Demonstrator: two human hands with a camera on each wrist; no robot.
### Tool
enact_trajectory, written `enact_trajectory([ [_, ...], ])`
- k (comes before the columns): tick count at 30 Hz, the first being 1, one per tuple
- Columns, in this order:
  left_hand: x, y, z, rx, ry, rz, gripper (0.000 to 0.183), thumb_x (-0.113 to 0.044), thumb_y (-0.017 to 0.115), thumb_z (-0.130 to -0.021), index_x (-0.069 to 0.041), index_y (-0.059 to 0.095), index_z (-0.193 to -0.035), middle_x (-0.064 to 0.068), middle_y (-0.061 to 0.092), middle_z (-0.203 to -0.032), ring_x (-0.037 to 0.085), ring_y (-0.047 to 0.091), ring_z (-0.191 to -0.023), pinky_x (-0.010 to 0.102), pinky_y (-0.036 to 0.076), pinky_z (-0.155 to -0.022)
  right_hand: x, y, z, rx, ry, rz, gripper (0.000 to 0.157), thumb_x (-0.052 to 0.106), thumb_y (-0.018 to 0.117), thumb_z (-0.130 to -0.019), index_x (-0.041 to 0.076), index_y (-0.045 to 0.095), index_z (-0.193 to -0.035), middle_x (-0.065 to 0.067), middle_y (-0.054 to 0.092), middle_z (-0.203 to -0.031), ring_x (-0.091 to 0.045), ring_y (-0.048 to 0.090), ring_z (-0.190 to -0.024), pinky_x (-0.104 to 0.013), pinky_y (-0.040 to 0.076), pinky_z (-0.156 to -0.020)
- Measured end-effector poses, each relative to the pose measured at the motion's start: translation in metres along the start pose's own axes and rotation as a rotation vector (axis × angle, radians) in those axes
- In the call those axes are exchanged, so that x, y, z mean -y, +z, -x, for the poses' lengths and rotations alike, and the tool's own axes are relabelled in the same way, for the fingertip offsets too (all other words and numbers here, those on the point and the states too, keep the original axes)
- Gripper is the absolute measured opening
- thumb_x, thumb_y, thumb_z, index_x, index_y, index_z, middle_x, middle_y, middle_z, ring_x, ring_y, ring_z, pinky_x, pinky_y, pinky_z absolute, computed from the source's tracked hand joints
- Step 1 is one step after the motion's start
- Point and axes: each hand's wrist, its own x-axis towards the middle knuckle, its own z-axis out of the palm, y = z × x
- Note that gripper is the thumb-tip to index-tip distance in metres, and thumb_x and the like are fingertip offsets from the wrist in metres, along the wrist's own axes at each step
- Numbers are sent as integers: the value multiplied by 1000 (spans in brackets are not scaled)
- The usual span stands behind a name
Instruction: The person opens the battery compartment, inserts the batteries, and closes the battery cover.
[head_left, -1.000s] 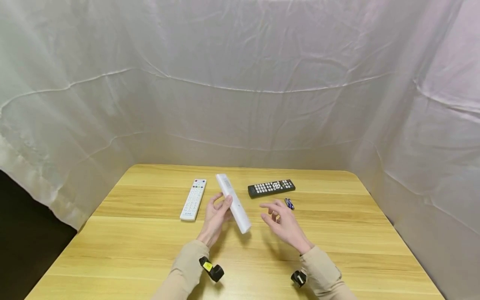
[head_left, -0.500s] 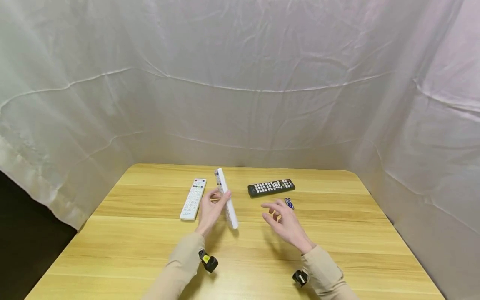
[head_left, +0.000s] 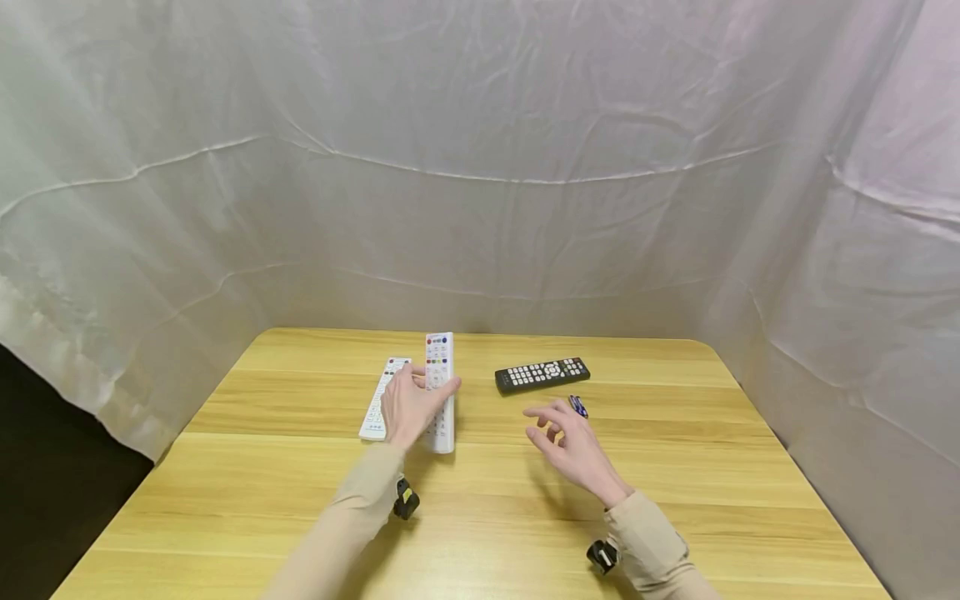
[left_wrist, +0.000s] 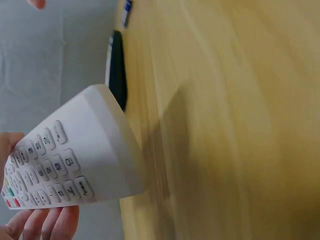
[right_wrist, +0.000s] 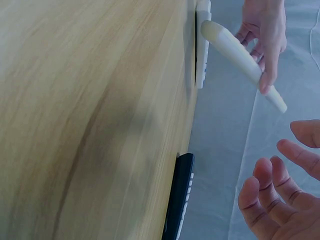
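Observation:
My left hand (head_left: 408, 408) grips a white remote control (head_left: 440, 417) by its sides, thumb on one edge and fingers on the other. Its button face shows in the head view, and the left wrist view has its numbered keys (left_wrist: 57, 160) close up. In the right wrist view that remote (right_wrist: 235, 52) is raised off the table and tilted. Partly behind the left hand, a second white remote (head_left: 375, 417) lies face up. My right hand (head_left: 573, 450) hovers with loosely bent fingers and holds nothing. Just beyond it lie small blue batteries (head_left: 578, 407).
A black remote control (head_left: 543, 376) with white keys lies toward the back of the wooden table (head_left: 675, 467). Pale curtains (head_left: 480, 208) enclose the table at the back and sides.
The left hand has moved left and turned the held remote from its back over to its button face, bringing it beside the second white remote. The right hand has hardly moved.

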Motion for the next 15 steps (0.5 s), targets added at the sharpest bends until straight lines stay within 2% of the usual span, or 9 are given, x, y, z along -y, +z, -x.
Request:
enact_trajectory([
  [4, 0, -1, -9, 6, 45, -94, 62, -52, 83, -74, -3, 63, -107, 11, 68, -89, 20, 61, -69, 24, 47, -55, 0, -1, 0, 10, 10, -2, 26, 8, 71, -91, 1, 71, -116, -6, 63, -93, -2, 54, -70, -16, 48, -59],
  [8, -2, -2, -17, 17, 74, -190, 60, -51, 84, -74, -2, 63, -102, 11, 65, -84, 19, 55, -66, 24, 44, -54, 0, -2, 0, 18, 26, 4, 26, 9, 71, -91, 2, 72, -116, -6, 63, -94, -3, 55, -70, -15, 48, -58],
  [15, -2, 2, -30, 48, 98, -323, 52, -50, 85, -75, -7, 55, -78, 5, 55, -71, 17, 46, -61, 25, 37, -53, -1, -1, 2, 21, 31, 7, 25, 9, 71, -92, 4, 72, -116, -6, 63, -93, -3, 56, -71, -16, 49, -59],
])
